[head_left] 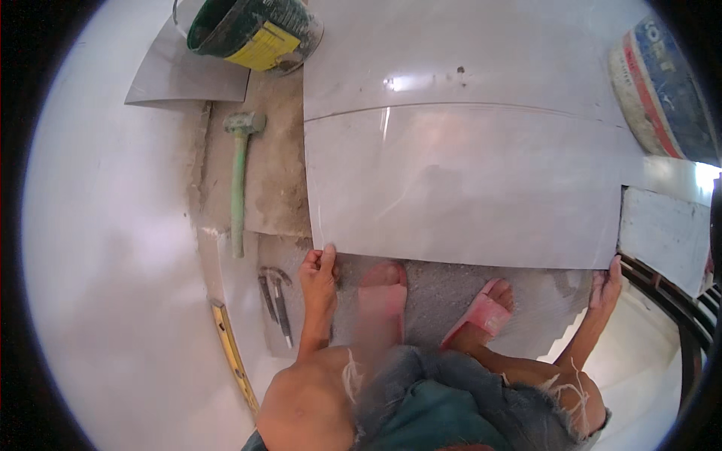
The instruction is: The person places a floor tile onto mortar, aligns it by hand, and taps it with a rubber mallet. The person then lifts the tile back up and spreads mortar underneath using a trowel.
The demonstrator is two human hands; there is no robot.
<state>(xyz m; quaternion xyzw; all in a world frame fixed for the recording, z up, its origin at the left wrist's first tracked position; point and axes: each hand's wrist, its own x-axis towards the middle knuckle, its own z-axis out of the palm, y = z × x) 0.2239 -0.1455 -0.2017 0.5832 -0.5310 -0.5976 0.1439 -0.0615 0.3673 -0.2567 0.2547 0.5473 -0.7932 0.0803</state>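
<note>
We have a glossy pale-grey rectangular tile [466,188] at the tiled floor's [526,49] near edge.
Fingers of our left hand [317,276] pinch its near-left corner; our right hand [604,287] touches the near-right, grip unclear. We'd best ease both corners evenly, judging by the thin dark seam [451,104] beyond.

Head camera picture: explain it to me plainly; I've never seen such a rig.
There is no machine: these are someone's bare hands. The camera is worn on the head and looks down; its fisheye lens bends straight edges. The left hand and right hand touch the near corners of a large glossy grey tile; how firmly they grip is unclear. Left of it, a green-handled hammer lies on brown ground. A dark green bucket shows at upper left, a yellow spirit level at lower left.
</note>
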